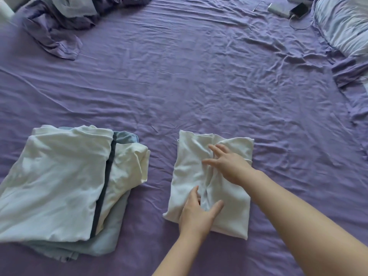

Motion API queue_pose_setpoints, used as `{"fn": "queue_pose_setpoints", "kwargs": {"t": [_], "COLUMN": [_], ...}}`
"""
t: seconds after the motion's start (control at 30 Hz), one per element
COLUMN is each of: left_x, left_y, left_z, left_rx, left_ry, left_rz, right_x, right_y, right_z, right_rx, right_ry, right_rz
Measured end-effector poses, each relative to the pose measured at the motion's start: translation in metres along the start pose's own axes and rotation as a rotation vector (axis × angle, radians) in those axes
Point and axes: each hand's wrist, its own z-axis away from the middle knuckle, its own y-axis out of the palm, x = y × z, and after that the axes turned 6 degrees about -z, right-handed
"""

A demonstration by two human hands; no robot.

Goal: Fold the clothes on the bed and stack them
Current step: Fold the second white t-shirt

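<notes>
Head view: folded stack [59,182], perhaps phone [299,9].

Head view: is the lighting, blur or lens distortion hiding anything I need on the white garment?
Head view: soft, even light, no glare or hard shadows; the white garment under the left hand and right hand is bright, its creases faint but readable. Wide-angle bending stretches the folded stack and the corners; the phone at the top edge looks soft.

bed [199,76]: wrinkled purple sheet | pillow [342,22]: far right | light: soft daylight
</notes>
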Motion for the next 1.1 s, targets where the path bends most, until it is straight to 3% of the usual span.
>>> {"fn": "queue_pose_setpoints", "kwargs": {"t": [0.27, 0.5, 0.8, 0.93, 1.1], "left_x": [-0.001, 0.006, 0.019, 0.024, 0.016], "left_y": [-0.007, -0.036, -0.087, -0.089, -0.073], "left_z": [-0.025, -0.015, -0.012, -0.022, -0.032], "left_rx": [-0.001, 0.032, -0.021, -0.033, -0.054], "left_ry": [0.163, 0.129, 0.069, 0.077, 0.094], "left_rz": [-0.104, -0.120, -0.192, -0.361, -0.251], "right_x": [-0.003, 0.019, 0.053, 0.055, 0.045], "right_y": [-0.029, -0.052, -0.059, -0.027, 0.032], "right_z": [-0.034, -0.044, -0.060, -0.054, -0.003], "right_rx": [0.112, 0.128, -0.215, -0.196, -0.227], "right_ry": [-0.003, 0.020, -0.049, 0.193, 0.498], "right_rz": [0.346, 0.512, 0.287, 0.006, -0.157]}}
